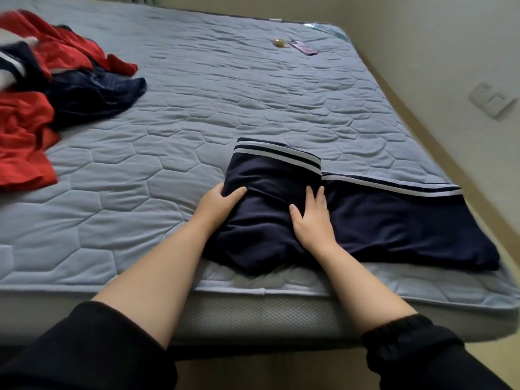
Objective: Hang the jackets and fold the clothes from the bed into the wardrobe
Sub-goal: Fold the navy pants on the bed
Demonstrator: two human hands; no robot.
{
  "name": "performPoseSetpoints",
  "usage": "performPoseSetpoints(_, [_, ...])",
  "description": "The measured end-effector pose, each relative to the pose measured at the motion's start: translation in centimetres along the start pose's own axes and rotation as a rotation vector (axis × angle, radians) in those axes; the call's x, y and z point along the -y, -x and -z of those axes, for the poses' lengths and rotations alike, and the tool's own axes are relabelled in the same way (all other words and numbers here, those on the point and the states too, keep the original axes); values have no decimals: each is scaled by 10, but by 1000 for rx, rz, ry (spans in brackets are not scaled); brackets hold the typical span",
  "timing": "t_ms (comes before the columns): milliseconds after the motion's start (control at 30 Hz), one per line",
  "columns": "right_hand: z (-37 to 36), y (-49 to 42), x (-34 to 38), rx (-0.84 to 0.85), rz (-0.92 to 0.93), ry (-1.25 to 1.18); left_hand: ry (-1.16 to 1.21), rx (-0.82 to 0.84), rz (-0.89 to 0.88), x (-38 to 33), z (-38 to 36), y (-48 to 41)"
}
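- While a navy garment with white stripes (332, 215) is laid near the front edge of the bed (213, 88), it is pressed down by both hands, apparently so that a fold can be set.
- At the garment's left folded edge, the cloth is gripped by the left hand (218, 202): the thumb lies on top and the fingers are curled around the edge, probably to keep the layers aligned.
- Flat on the middle of the garment, the right hand (311, 218) is spread with straight fingers; the fabric seems to be pinned there as a crease line.
- One part has already been doubled over to the left, its striped band lying towards the far side, while the rest is stretched out unfolded to the right, reaching the bed's right edge.
- Folding is judged to be partway done; the wardrobe is not in view.
- At the far left of the bed, well apart from the hands, a heap of red and navy clothes (56, 80) is left unsorted.
- Near the far edge, a phone (305, 47) and a small round object (279, 42) are seen just beside each other; what the round object is cannot be told.
- Nothing is seen lying between the hands and the unfolded portion.
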State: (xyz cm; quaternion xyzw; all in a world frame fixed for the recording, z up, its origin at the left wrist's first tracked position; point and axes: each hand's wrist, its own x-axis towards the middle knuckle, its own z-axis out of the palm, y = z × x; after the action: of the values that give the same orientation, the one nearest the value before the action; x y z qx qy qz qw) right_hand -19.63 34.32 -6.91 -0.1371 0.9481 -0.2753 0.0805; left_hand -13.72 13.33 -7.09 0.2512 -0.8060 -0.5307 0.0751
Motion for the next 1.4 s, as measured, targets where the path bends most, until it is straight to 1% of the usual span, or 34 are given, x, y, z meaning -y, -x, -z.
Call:
performPoseSetpoints(67, [4, -2, 3, 41, -33, -77, 146, 94, 48, -9, 5, 2])
performPoseSetpoints(133, [6, -3, 8, 99, -30, -77, 343, 229, 118, -18, 12, 4])
performPoseSetpoints(200, [5, -4, 17, 135, -6, -60, 431, 307, 159, -27, 19, 4])
performPoseSetpoints(233, [3, -4, 23, 146, 8, -66, 441, 310, 163, -30, 23, 4])
performPoseSetpoints(333, [-3, -6, 44, 163, 39, -86, 392, 205, 153, -37, 34, 1])
performPoseSetpoints(433, [-13, -7, 60, 178, 44, -107, 271, 74, 163, -39, 49, -2])
performPoseSetpoints(567, [-31, -11, 87, 233, 70, -92, 128, -58, 176, -36, 74, -2])
performPoseSetpoints(700, [-44, -10, 118, 342, 44, -136, 142, -127, 163, -44, 88, 5])
performPoseSetpoints(800, [-32, -13, 112, 388, 39, -311, 14, -100, 83, -68, 83, 6])
performPoseSetpoints(867, [-12, -17, 90, 413, 48, -448, -83, -79, 19, -91, 71, 7])
performPoseSetpoints(900, [0, -19, 77, 428, 26, -524, -81, -61, -13, -103, 63, 6])
performPoseSetpoints(933, [13, -20, 62, 453, -27, -636, -59, -40, -41, -117, 52, 7])
performPoseSetpoints(1000, [45, -21, 37, 518, -210, -939, -7, 37, -68, -143, 24, 10])
performPoseSetpoints(1067, [79, -25, 12, 433, -341, -1186, 67, 190, -42, -162, -8, 16])
performPoseSetpoints(1100, [95, -28, 0, 358, -381, -1255, 40, 259, -64, -164, -25, 19])
performPoseSetpoints(1133, [107, -29, -14, 309, -384, -1305, -67, 317, -135, -161, -41, 23])
performPoseSetpoints(1200, [120, -27, -35, 292, -388, -1366, -463, 413, -291, -137, -68, 31])
performPoseSetpoints(1233, [120, -23, -44, 309, -401, -1353, -644, 461, -343, -121, -78, 35])
performPoseSetpoints(1267, [117, -19, -52, 328, -425, -1299, -775, 494, -377, -104, -88, 39])
performPoseSetpoints(1300, [113, -16, -57, 333, -450, -1213, -842, 495, -401, -89, -95, 40])
performPoseSetpoints(1333, [110, -12, -59, 322, -466, -1119, -833, 464, -418, -78, -98, 42])
performPoseSetpoints(1367, [106, -10, -59, 309, -469, -1053, -768, 395, -442, -69, -100, 40])
performPoseSetpoints(1400, [102, -9, -58, 287, -461, -1018, -683, 293, -468, -63, -99, 39])
